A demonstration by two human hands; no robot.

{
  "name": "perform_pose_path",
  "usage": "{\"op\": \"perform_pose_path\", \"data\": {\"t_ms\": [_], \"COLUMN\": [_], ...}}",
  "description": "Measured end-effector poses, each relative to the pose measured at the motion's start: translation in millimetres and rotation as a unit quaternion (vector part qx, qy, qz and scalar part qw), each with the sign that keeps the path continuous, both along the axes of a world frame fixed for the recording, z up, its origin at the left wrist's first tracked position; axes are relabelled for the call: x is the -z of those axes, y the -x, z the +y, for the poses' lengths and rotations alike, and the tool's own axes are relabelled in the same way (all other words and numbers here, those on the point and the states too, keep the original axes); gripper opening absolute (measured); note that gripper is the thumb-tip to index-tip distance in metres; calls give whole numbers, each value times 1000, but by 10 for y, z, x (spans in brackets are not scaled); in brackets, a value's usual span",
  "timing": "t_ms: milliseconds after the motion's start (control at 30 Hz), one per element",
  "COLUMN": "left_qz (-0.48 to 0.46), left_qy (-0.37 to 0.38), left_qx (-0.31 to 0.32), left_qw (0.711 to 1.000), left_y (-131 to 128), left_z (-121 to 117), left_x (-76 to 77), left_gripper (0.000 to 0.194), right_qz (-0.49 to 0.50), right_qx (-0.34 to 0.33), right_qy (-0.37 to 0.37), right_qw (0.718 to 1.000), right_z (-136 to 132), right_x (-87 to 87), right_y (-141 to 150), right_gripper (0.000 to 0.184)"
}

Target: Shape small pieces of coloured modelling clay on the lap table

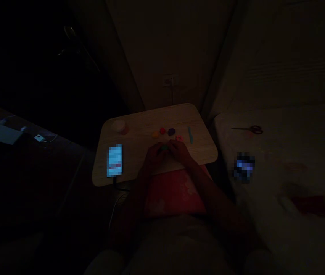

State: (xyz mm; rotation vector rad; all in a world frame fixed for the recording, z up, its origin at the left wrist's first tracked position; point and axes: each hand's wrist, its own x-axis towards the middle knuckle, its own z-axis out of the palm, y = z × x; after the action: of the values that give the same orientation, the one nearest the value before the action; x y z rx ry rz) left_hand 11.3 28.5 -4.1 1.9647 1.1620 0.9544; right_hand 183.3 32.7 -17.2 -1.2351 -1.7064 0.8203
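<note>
In the dim light my left hand (pixel 153 156) and my right hand (pixel 180 151) meet over the near part of a small wooden table (pixel 139 152). Between their fingertips is a small green lump of modelling clay (pixel 164 147), partly covered by the fingers of both hands. Just beyond the hands lie an orange lump (pixel 155 135), a red ball (pixel 162 131) and a dark purple lump (pixel 171 131). A pink-red piece (pixel 179 138) sits close to my right fingers. To its right rests a teal stick-like tool (pixel 190 134).
A pale tub (pixel 119 126) stands at the table's far left. Nearer, a lit phone (pixel 115 161) has a cable below it. On the pale surface at right are scissors (pixel 251 130) and another lit screen (pixel 244 167). A wall socket (pixel 170 80) holds a plug.
</note>
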Motion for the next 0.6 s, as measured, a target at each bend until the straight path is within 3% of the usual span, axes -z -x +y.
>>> {"op": "perform_pose_path", "data": {"t_ms": [500,600], "left_qz": [-42,-41], "left_qy": [72,58], "left_qx": [-36,-37], "left_qw": [996,997], "left_y": [27,19], "left_z": [6,0], "left_x": [-31,-21], "left_gripper": [36,39], "right_qz": [-38,-28], "right_qx": [-27,-32], "right_qy": [-17,-4], "right_qw": [999,999], "right_z": [-33,-40], "right_x": [-3,-8], "right_y": [6,-3], "right_gripper": [30,26]}}
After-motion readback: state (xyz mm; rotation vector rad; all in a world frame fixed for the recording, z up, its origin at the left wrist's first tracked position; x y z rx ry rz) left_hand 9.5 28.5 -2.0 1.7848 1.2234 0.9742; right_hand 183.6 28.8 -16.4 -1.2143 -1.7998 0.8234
